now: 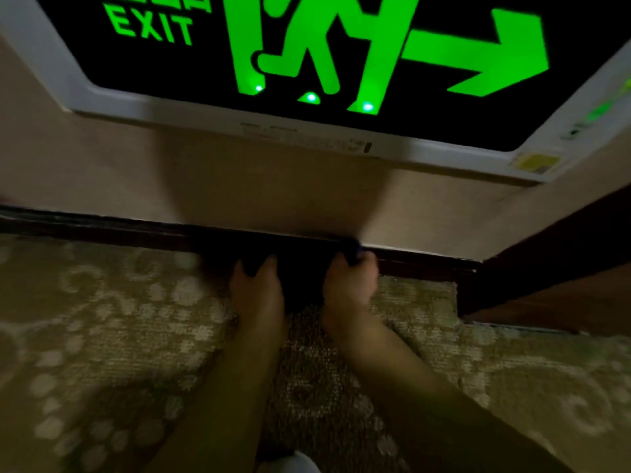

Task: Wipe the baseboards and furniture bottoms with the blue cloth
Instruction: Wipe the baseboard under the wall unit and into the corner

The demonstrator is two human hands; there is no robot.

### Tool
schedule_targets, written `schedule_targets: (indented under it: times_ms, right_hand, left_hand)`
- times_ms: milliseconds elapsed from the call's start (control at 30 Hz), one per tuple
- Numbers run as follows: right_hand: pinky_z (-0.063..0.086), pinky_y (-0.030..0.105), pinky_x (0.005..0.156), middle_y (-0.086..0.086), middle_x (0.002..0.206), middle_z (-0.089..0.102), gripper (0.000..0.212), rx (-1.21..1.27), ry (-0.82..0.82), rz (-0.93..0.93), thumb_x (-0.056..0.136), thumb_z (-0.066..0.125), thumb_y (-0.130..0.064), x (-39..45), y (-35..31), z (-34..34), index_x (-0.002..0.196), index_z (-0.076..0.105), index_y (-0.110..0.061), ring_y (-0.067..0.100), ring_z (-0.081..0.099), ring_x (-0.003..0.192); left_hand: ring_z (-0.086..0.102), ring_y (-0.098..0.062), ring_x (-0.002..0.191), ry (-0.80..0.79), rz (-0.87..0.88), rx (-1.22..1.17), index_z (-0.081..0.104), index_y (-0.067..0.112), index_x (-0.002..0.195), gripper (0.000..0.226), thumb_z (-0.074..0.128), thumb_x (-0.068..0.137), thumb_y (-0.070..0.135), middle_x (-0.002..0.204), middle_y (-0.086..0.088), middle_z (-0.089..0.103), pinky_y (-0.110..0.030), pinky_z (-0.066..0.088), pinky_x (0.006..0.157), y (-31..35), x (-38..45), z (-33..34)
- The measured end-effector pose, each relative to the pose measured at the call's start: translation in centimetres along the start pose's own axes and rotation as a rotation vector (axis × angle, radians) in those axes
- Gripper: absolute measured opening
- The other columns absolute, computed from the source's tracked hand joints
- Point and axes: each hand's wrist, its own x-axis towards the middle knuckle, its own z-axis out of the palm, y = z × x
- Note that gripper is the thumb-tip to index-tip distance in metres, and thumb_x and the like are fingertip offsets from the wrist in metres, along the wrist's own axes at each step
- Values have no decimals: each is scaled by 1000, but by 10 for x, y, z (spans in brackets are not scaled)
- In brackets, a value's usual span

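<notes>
A dark wooden baseboard (102, 228) runs along the foot of a beige wall. The blue cloth (297, 264) looks almost black in the dim light and lies stretched against the baseboard between my hands. My left hand (256, 288) grips its left end with curled fingers. My right hand (348, 285) grips its right end, where a bluish fold shows above the fingers. Both forearms reach forward over the carpet. The image is blurred.
A lit green exit sign (307, 63) in a white frame hangs low on the wall just above my hands. A dark wooden door frame or furniture side (546, 268) juts out at the right. Patterned beige carpet (102, 336) covers the floor.
</notes>
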Motion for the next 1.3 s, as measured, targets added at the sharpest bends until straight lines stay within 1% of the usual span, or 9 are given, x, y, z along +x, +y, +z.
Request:
schedule_targets:
  times_ms: [133, 400, 600, 700, 800, 933, 1033, 1167, 1300]
  right_hand:
    - [45, 37, 87, 24, 111, 63, 23, 25, 181, 17, 88, 58, -15, 32, -3, -46, 107, 57, -1, 37, 60, 105]
    - [47, 43, 98, 17, 124, 60, 30, 78, -3, 47, 94, 52, -18, -18, -9, 23, 124, 49, -14, 37, 58, 113]
    - [48, 41, 100, 12, 121, 63, 34, 134, -105, 8, 90, 58, -14, -19, 4, 29, 124, 56, -12, 30, 60, 112]
    - [54, 42, 90, 8, 110, 67, 28, 205, -55, 8, 88, 58, -12, -14, 8, 26, 116, 60, -13, 25, 64, 99]
    - [48, 34, 74, 4, 84, 62, 4, 230, -27, 28, 89, 57, -10, -13, 5, 25, 89, 58, -14, 21, 58, 79]
    - [47, 34, 76, 5, 76, 56, 17, 162, 55, 26, 90, 59, -13, -11, 4, 20, 77, 48, -15, 24, 56, 76]
    - [51, 47, 92, 15, 95, 61, 12, 138, 122, 57, 91, 58, -18, -10, 4, 23, 81, 51, -16, 34, 61, 97]
    - [46, 48, 98, 16, 112, 57, 22, 92, 197, 59, 93, 51, -23, -23, 0, 57, 110, 47, -9, 34, 57, 105]
    - [51, 54, 91, 7, 94, 57, 18, 94, 78, -24, 92, 50, -22, -57, 4, 107, 106, 43, -13, 29, 60, 89]
  left_hand:
    - [62, -24, 108, -304, -102, 38, 54, 12, 134, 43, 62, 92, 15, 132, -10, 61, -37, 51, 89, -21, -19, 27]
    - [57, -36, 118, 12, -111, -333, 42, 13, 146, 54, 55, 93, 10, 136, -13, 55, -50, 49, 98, -6, 14, -3]
    - [67, -30, 101, -242, -135, -157, 65, 24, 117, 25, 47, 100, 28, 115, -8, 69, -43, 55, 84, -1, 40, -38]
    - [48, -30, 131, -189, -280, -98, 43, 9, 142, 42, 31, 105, 25, 144, -13, 49, -26, 54, 79, -10, 41, -25]
    - [33, -27, 142, -139, -266, -120, 22, 7, 153, 50, 31, 106, 20, 157, -10, 31, -29, 37, 104, -31, 59, -27]
    - [63, -28, 112, -321, -222, 33, 52, 11, 133, 65, 69, 77, 39, 125, -10, 63, -47, 52, 97, -15, 58, -33]
    - [65, -25, 100, -410, -236, 50, 59, 9, 116, 32, 63, 90, 27, 109, -9, 67, -38, 53, 88, -8, 56, -30]
    - [64, -30, 103, -268, -334, -40, 54, 5, 132, 45, 63, 90, 19, 124, -16, 62, -31, 52, 69, -4, 78, -36]
    - [64, -27, 94, -86, -334, -253, 53, 13, 121, 26, 55, 95, 10, 113, -11, 63, -27, 54, 67, 2, 100, -61]
